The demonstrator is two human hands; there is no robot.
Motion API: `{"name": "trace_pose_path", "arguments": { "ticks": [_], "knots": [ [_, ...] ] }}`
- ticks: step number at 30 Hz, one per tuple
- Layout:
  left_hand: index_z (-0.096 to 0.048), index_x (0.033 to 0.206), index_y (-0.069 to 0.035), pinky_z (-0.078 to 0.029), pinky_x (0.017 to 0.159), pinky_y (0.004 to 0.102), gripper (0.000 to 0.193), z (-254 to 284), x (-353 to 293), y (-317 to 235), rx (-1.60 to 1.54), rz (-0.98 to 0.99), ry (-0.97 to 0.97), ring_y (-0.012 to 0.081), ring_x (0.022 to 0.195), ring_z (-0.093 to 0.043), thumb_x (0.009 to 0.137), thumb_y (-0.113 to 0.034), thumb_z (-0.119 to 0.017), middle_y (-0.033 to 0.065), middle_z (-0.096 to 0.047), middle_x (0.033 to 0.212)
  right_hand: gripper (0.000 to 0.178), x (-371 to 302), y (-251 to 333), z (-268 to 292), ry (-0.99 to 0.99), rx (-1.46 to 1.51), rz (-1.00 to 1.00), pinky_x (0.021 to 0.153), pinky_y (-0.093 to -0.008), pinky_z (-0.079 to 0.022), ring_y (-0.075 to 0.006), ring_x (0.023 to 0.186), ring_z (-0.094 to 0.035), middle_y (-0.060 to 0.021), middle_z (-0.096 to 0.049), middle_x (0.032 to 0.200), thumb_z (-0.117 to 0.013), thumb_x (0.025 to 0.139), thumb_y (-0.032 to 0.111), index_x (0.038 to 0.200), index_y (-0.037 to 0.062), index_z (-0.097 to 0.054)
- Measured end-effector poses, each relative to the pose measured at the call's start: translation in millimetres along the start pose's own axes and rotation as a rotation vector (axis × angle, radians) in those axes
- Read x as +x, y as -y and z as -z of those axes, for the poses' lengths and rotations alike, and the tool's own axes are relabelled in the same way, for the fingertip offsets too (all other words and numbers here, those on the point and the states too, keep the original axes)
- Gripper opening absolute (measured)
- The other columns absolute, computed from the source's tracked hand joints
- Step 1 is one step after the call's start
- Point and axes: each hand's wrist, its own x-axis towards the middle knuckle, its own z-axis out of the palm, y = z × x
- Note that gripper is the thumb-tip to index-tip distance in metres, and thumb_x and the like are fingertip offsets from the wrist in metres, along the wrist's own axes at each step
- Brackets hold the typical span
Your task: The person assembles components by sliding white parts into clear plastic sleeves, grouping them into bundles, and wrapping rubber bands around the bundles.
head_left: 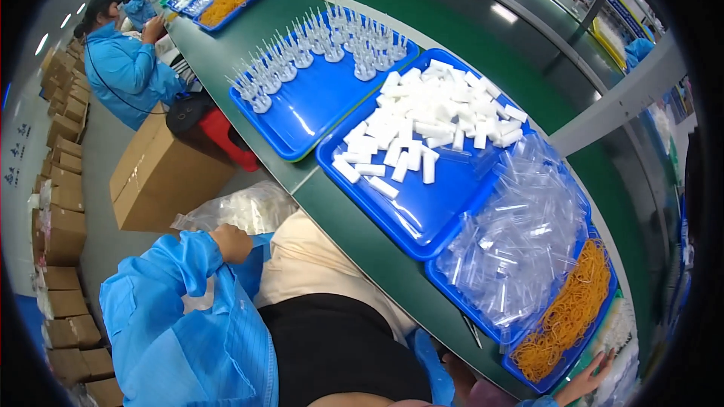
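Observation:
My left hand (232, 244) is curled closed at my lap, at the end of a blue sleeve. It is beside a fold of blue jacket cloth and a clear plastic bag (253, 208) with pale contents. What the fingers hold, if anything, is hidden. At the lower right edge my right hand (590, 381) reaches out with fingers spread, near small white pieces and clear plastic wrap (623, 335). Closest to it on the bench is a blue tray of orange rubber bands (566, 313). Clear plastic tubes (513, 245) fill the tray beyond.
White short cylinders (445, 109) are heaped in a large blue tray (411, 215). Another blue tray (302, 124) bears several white bases with upright pins. Metal tweezers (473, 332) lie by the green bench's edge. A cardboard box (170, 173) and a seated co-worker (128, 68) are at left.

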Motion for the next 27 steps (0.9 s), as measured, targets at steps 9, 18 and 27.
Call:
{"name": "trace_pose_path", "arguments": {
  "ticks": [9,18,27],
  "knots": [
    [-0.062,0.089,-0.008,-0.052,0.063,0.0407,0.012,186.6,-16.0,22.8,-0.080,-0.145,-1.412,0.0320,0.076,-0.066,0.084,-0.013,-0.071,0.0111,-0.063,0.085,0.026,-31.7,202.5,19.2,0.216,0.473,0.245,0.096,-0.0386,-0.049,-0.0279,0.105,-0.064,-0.0172,-0.066,0.118,-0.060,0.094,0.002,0.119,-0.0050,-0.063],
    [-0.055,0.108,-0.006,-0.055,0.071,0.0447,0.030,180.6,27.8,108.1,0.235,0.130,-1.254,0.0359,0.089,-0.066,0.082,-0.005,-0.070,0.0147,-0.060,0.103,0.027,-36.9,335.3,-31.3,0.409,0.344,0.914,0.070,-0.0365,-0.046,-0.0231,0.081,-0.063,-0.0061,-0.067,0.089,-0.074,0.069,-0.001,0.095,0.0051,-0.070],
    [-0.058,0.106,-0.006,-0.053,0.072,0.0401,0.019,167.4,-2.6,47.3,-0.183,-0.001,-1.468,0.0347,0.093,-0.066,0.089,-0.003,-0.066,0.0109,-0.061,0.103,0.023,-52.8,360.1,-54.7,0.398,0.356,0.847,0.065,-0.0343,-0.040,-0.0217,0.075,-0.057,-0.0036,-0.065,0.085,-0.075,0.075,0.004,0.098,0.0063,-0.071]
  ]
}}
